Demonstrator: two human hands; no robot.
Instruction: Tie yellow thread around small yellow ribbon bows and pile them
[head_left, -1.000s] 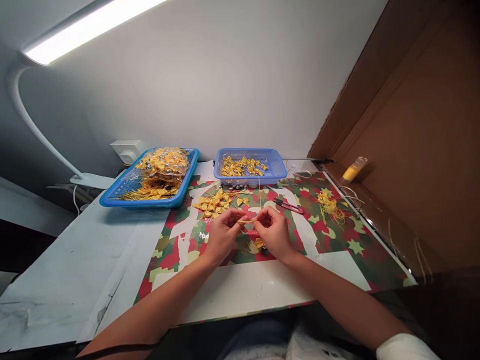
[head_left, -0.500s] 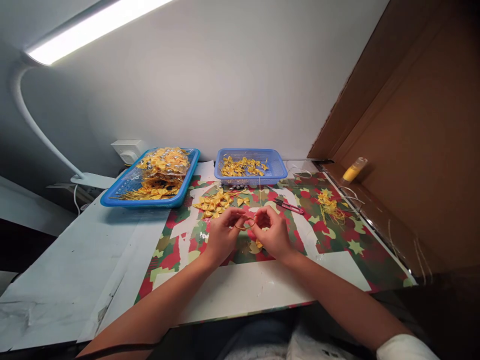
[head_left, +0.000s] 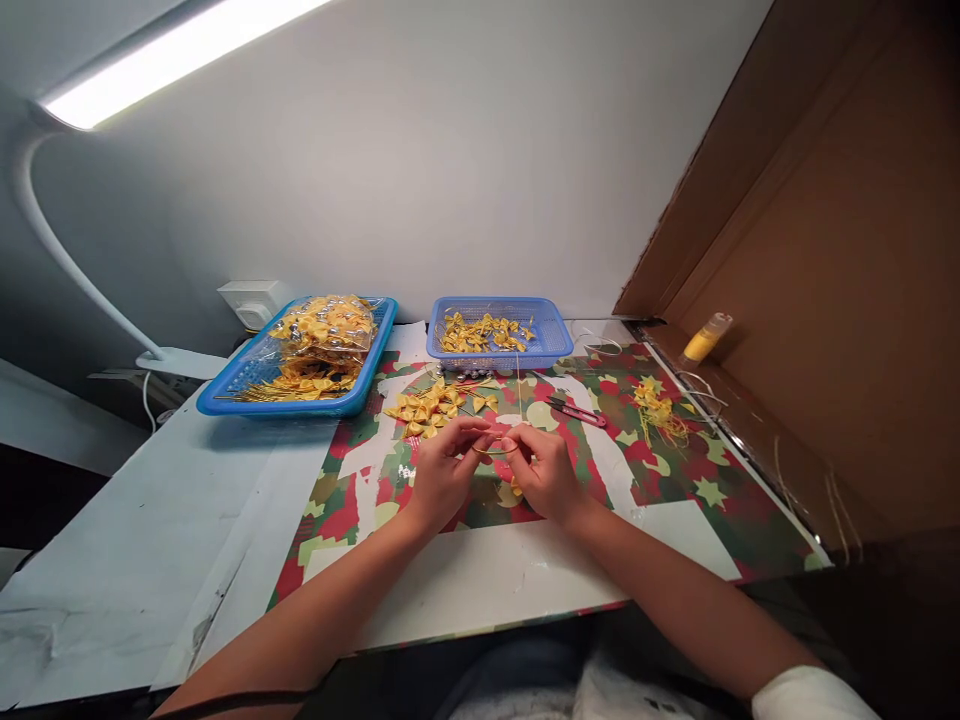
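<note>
Left hand (head_left: 442, 470) and right hand (head_left: 546, 470), fingers pinched shut, hold a thin yellow ribbon (head_left: 495, 451) between them above the patterned bench (head_left: 675, 480). The ribbon sags in a shallow loop, near loose yellow bows (head_left: 431, 405).

Bows (head_left: 431, 405) and scissors (head_left: 576, 410) block ahead; sides open.
</note>
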